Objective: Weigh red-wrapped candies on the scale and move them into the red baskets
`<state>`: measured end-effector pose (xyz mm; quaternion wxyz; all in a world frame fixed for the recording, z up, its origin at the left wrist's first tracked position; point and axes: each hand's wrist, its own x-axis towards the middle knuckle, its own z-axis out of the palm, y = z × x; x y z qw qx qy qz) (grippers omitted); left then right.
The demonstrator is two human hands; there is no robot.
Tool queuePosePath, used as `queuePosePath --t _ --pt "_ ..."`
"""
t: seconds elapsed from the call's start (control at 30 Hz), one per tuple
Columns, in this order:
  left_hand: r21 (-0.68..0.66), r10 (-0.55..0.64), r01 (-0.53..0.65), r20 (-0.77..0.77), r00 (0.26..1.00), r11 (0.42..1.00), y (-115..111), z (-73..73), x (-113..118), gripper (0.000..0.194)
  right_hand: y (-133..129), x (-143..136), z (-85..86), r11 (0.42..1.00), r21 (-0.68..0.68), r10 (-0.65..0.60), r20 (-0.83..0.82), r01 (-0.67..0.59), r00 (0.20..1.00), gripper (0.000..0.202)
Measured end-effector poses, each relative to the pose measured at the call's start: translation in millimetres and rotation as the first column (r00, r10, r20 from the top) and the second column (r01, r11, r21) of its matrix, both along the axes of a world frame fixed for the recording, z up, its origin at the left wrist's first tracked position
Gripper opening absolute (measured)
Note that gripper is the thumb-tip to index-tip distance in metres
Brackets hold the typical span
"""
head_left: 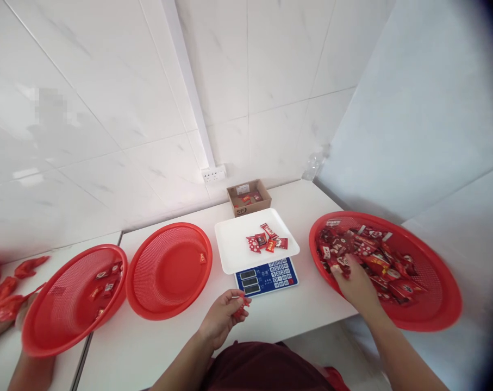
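My left hand (225,317) is closed on a small red candy packet (240,310), just in front of the scale's keypad. My right hand (354,279) reaches into the right red basket (437,304), its thumb and fingers closed around a red candy packet (342,262) among many others. Part of that packet is hidden by the fingers. Several wrapped candies (270,245) lie in a loose group on the white tray (232,239) of the digital scale (266,276).
A small cardboard box (250,207) with a few packets stands behind the scale. To the left are a red basket (164,271) holding one packet and another tilted basket (54,320) with several. Beyond it, another person's hands (24,312) are beside red plastic bags (7,304).
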<state>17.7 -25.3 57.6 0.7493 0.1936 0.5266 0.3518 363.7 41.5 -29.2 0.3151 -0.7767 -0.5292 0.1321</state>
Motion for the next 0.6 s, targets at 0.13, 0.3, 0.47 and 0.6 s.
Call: queuePosePath --t 0.13,0.3,0.47,0.6 --pt "0.025 0.039 -0.038 -0.029 0.999 0.999 0.6 -2.1 -2.6 0.035 -0.4 -25.8 -14.7 0.982 -0.076 0.183 0.124 -0.174 0.975 0.053" --pt "0.065 0.012 -0.005 -0.121 0.993 0.998 4.2 -0.3 -7.0 0.033 -8.1 -47.8 -12.4 0.950 -0.270 0.221 0.225 -0.157 0.949 0.055" --pt "0.078 0.002 0.007 -0.122 0.992 0.997 5.1 0.2 -4.7 0.032 -9.6 -48.3 -4.5 0.933 -0.323 0.236 0.223 -0.157 0.946 0.055" --pt "0.058 0.033 -0.029 -0.070 0.997 0.998 3.4 -2.6 -2.1 0.033 -5.6 -47.4 -5.1 0.933 -0.334 0.216 0.218 -0.135 0.952 0.055"
